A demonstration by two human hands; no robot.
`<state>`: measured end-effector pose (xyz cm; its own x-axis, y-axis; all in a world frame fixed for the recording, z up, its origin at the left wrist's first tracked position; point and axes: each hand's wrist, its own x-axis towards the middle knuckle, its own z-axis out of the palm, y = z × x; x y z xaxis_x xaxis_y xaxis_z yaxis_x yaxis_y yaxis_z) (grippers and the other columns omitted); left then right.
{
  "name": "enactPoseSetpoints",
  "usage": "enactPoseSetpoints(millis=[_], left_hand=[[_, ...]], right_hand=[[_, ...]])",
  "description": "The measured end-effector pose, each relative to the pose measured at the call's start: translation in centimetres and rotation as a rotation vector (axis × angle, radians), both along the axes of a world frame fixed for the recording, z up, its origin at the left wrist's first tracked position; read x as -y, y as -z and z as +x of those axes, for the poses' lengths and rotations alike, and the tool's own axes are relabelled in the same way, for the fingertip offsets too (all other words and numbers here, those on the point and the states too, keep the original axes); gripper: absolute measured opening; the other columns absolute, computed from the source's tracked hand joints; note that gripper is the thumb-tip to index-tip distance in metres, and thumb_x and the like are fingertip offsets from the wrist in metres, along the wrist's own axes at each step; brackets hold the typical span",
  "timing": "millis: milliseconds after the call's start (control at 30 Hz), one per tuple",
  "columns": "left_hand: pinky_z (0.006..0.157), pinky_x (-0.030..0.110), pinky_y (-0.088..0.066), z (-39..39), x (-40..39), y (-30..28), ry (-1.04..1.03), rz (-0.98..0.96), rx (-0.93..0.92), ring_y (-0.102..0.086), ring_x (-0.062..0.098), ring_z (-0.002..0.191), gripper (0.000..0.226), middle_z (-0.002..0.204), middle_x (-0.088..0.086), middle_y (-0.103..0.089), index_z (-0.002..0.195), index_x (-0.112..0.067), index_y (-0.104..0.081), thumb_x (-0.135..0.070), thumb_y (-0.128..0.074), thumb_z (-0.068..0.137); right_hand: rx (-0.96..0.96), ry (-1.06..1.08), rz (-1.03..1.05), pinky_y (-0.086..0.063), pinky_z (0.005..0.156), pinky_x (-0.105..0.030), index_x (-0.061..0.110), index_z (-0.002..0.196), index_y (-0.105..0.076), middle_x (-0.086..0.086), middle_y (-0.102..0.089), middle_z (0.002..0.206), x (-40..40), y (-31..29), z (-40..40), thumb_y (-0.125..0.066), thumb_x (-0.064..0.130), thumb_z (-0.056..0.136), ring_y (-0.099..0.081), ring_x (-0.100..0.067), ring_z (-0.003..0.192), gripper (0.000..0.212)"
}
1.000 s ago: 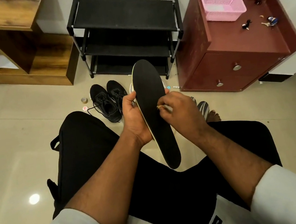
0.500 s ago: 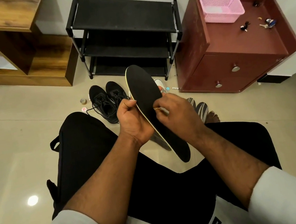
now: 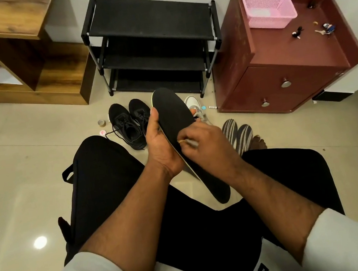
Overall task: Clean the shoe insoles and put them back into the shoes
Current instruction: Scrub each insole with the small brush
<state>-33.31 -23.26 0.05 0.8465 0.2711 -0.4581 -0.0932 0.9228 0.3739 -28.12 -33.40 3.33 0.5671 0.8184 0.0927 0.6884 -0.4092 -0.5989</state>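
Left hand (image 3: 160, 147) clamped the insole (image 3: 177, 121) mid-edge, right hand (image 3: 207, 144) pinched something small against it; hard scrubbing risked flexing it loose onto the floor (image 3: 28, 182).

black insole (image 3: 176, 121) tilted in my grip, toe end up; black shoes (image 3: 130, 123) paired on floor (image 3: 24, 159).

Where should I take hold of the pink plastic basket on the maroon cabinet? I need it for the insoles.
Take the pink plastic basket by its top rim, coming from above with a hand on each long side. It stands upright and open on the maroon cabinet; the rim looks the firmest edge to grip.
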Motion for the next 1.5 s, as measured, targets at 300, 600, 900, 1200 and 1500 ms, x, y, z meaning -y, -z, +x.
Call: enactPoseSetpoints(millis=[300,600,900,1200,1500], left_hand=[[0.115,0.047,-0.033,0.0,0.1,-0.5,-0.013,-0.021,0.047,-0.048,0.033,0.133,0.076,0.148,0.017,-0.045,0.134,-0.007,-0.058,-0.066,-0.032,0.093],[0.092,0.037,-0.053,0.0,0.0,-0.4,-0.102,0.007,-0.005,-0.07,0.03,0.092,0.067,0.107,0.018,-0.069,0.118,-0.003,-0.064,-0.057,-0.033,0.094],[0.085,0.039,-0.055,0.4,0.6,-0.7,0.011,-0.002,-0.015,-0.07,0.026,0.097,0.096,0.103,0.013,-0.073,0.093,-0.008,-0.08,-0.083,-0.019,0.086],[0.102,0.039,-0.048,0.0,-0.1,-0.7,-0.019,-0.016,-0.04,-0.066,0.026,0.107,0.075,0.118,0.014,-0.068,0.113,-0.008,-0.074,-0.069,-0.034,0.093],[0.104,0.043,-0.044,0.0,0.1,-1.0,0.005,-0.05,-0.024,-0.06,0.03,0.118,0.082,0.127,0.016,-0.062,0.126,-0.002,-0.062,-0.07,-0.031,0.093]], right_hand=[[0.059,0.11,-0.057,-0.046,0.084,-0.025,0.015,0.097,-0.068,0.002,-0.061,0.096,0.4,0.2,2.5,-0.062,0.015,0.088,-0.052,-0.008,0.09,0.011],[-0.038,-0.092,-0.062,-0.049,0.079,-0.023,0.012,0.1,-0.069,-0.004,-0.064,0.097,-0.9,-0.7,-1.0,-0.062,0.014,0.088,-0.058,-0.012,0.087,0.015],[0.12,0.168,-0.155,-0.049,0.09,-0.031,0.012,0.102,-0.066,-0.005,-0.062,0.101,-0.1,0.0,2.5,-0.058,0.017,0.092,-0.056,-0.014,0.095,0.014],[0.072,-0.077,-0.038,-0.049,0.076,-0.025,0.011,0.097,-0.068,-0.005,-0.063,0.094,-1.1,-0.4,0.0,-0.06,0.012,0.088,-0.056,-0.013,0.084,0.012],[0.128,0.057,-0.098,-0.047,0.081,-0.026,0.012,0.101,-0.067,-0.004,-0.062,0.097,-0.6,-0.2,1.7,-0.058,0.014,0.091,-0.053,-0.011,0.088,0.014]])
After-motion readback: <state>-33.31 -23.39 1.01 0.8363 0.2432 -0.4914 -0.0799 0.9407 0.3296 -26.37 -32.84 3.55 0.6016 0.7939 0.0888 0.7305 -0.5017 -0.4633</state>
